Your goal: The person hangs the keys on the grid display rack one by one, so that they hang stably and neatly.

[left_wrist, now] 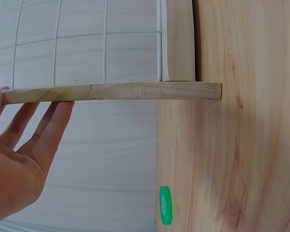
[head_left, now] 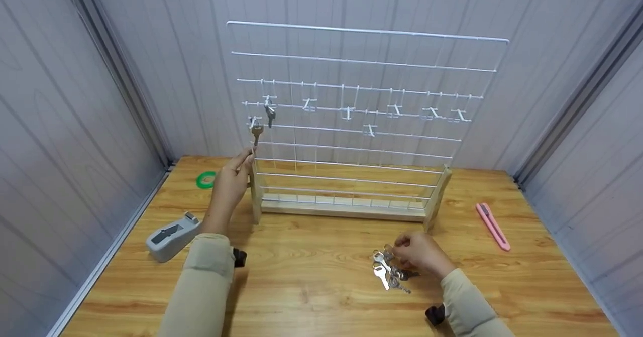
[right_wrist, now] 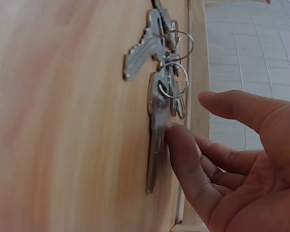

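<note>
My left hand (head_left: 232, 176) holds the left wooden post (left_wrist: 111, 92) of a white wire grid rack (head_left: 346, 151), thumb on one side and fingers on the other. Just above that hand, a key (head_left: 257, 132) hangs from a hook, and another key (head_left: 271, 113) hangs from a hook higher up. On the table lies a pile of silver keys (head_left: 382, 275) with split rings. Over its right side reaches my right hand (right_wrist: 237, 159), thumb and forefinger apart. The forefinger tip is right beside a key (right_wrist: 157, 106) with a ring through it; nothing is between the fingertips.
Several white hooks (head_left: 347, 112) without keys line the grid. At the left of the table stand a grey tape dispenser (head_left: 173, 236) and a green tape roll (head_left: 205, 180). A pink utility knife (head_left: 493, 226) lies at the right. Panelled walls (head_left: 567, 126) enclose the table.
</note>
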The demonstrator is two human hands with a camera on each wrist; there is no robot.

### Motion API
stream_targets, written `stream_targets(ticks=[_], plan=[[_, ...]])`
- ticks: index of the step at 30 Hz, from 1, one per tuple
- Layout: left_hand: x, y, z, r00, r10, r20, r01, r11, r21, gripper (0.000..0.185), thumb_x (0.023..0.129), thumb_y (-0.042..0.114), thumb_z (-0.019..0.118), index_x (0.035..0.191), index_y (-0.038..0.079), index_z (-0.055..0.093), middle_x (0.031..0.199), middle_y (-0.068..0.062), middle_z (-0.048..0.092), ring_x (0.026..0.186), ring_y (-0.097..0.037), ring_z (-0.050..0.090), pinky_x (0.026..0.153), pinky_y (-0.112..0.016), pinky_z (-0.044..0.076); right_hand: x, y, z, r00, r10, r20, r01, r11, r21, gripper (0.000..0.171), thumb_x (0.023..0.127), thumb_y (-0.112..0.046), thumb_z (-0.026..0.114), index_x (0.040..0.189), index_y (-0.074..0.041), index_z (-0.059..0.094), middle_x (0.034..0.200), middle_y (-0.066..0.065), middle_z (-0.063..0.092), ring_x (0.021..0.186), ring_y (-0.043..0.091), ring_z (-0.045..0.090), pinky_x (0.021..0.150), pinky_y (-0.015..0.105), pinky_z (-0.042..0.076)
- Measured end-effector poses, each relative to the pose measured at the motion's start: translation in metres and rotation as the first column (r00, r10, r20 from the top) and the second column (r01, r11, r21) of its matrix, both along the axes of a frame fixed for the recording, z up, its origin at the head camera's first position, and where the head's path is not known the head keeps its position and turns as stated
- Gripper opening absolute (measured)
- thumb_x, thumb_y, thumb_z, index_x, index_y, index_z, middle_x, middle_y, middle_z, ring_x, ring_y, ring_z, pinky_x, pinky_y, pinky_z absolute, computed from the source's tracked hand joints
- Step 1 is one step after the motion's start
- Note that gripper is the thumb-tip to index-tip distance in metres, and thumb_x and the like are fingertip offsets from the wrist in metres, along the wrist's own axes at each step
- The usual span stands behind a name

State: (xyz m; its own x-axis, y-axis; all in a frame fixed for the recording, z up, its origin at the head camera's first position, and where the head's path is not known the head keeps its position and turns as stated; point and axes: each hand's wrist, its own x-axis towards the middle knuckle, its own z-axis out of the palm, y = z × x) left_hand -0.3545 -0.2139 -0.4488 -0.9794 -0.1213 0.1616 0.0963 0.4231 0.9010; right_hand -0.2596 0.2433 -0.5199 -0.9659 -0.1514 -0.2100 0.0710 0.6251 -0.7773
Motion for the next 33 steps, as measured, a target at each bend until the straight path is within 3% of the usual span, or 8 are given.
stream_targets(ticks=[10,15,22,27,33], plan=[[-0.001,-0.002,-0.001,1.0,0.006,-0.012,-0.007,0.999,-0.035,0.052,0.113,0.048,0.048,0.161,0.028,0.05,0.166,-0.013,0.049,0.142,-0.045,0.059,0.101,-0.053,0.064,0.001,-0.014,0.0,0.999,-0.049,-0.022,0.051,0.991,0.123,0.031,0.094,-0.023,0.083,0.073,-0.01,0.064,0.065,-0.001,0.063,0.054,0.011,0.055,0.048,0.02,0.043],[-0.001,-0.001,-0.001,0.998,0.021,-0.055,-0.025,0.996,-0.082,0.049,0.114,0.04,0.05,0.16,0.022,0.053,0.163,-0.016,0.053,0.137,-0.046,0.063,0.096,-0.053,0.066,-0.002,-0.018,-0.001,0.998,-0.068,0.002,0.067,0.989,0.135,0.03,0.095,-0.022,0.082,0.073,-0.011,0.065,0.067,-0.002,0.065,0.055,0.009,0.056,0.049,0.02,0.045],[-0.001,-0.001,-0.001,0.998,0.021,-0.053,-0.024,0.997,-0.07,0.05,0.114,0.044,0.05,0.159,0.023,0.054,0.162,-0.016,0.054,0.135,-0.046,0.064,0.095,-0.053,0.067,-0.003,-0.02,0.0,0.996,-0.075,0.053,0.069,0.993,0.1,0.017,0.095,-0.014,0.079,0.083,-0.006,0.07,0.078,0.004,0.071,0.064,0.013,0.061,0.054,0.022,0.052],[-0.001,-0.001,-0.001,0.998,0.019,-0.063,-0.024,0.997,-0.074,0.049,0.114,0.044,0.05,0.158,0.024,0.054,0.161,-0.017,0.055,0.134,-0.046,0.065,0.095,-0.053,0.067,-0.004,-0.018,-0.001,0.997,-0.048,0.064,0.041,0.994,0.097,0.021,0.097,-0.016,0.079,0.079,-0.006,0.071,0.074,0.001,0.069,0.062,0.011,0.058,0.053,0.022,0.051],[-0.002,-0.001,-0.001,1.0,0.014,-0.027,-0.015,0.999,-0.041,0.05,0.114,0.045,0.049,0.16,0.025,0.052,0.164,-0.016,0.052,0.138,-0.044,0.064,0.098,-0.052,0.066,-0.002,-0.015,-0.003,0.999,-0.006,0.049,0.001,0.995,0.097,0.029,0.098,-0.018,0.078,0.073,-0.008,0.067,0.066,-0.003,0.061,0.057,0.009,0.052,0.05,0.02,0.045]])
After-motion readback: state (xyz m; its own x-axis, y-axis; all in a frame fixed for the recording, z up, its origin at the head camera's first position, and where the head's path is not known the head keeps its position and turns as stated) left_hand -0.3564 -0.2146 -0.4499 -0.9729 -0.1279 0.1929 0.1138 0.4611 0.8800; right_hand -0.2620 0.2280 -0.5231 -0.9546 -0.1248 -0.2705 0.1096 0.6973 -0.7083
